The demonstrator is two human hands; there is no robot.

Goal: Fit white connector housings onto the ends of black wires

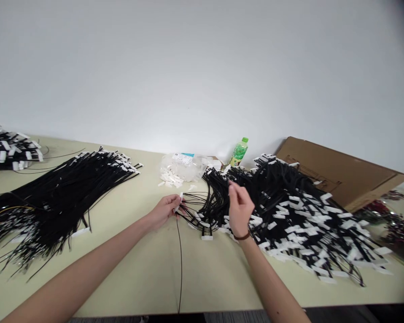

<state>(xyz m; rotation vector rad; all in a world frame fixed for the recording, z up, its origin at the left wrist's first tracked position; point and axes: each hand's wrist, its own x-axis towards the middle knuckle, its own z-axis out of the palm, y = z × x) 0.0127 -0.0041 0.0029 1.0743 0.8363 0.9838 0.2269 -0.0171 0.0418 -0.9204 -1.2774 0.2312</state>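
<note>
Desk's (138, 287) right half: wired connectors (293, 229); loose connectors (172, 176) yet unwired. My left fingers (171, 199) grip a wired connector (181, 195); my right fingers (234, 190) curl, contents unclear.

"Category of place?"

"Workroom, light hand-assembly type, as I read it from my remote station. One long pale table (138, 273), set along one plain white wall (188, 67) at twelve o'clock."

"Stock that shows it?"

"Bulk, loose: black leads with white end pieces, one spread (70, 193) at ten o'clock, one large heap (296, 215) at two. Small white parts (171, 178), beside one clear plastic bag (197, 168), twelve o'clock."

"Sundries?"

"One brown cardboard sheet or box (323, 168), two o'clock. One green-capped drink bottle (239, 152), near one."

"Factory or office building?"

"I can't tell."
</note>
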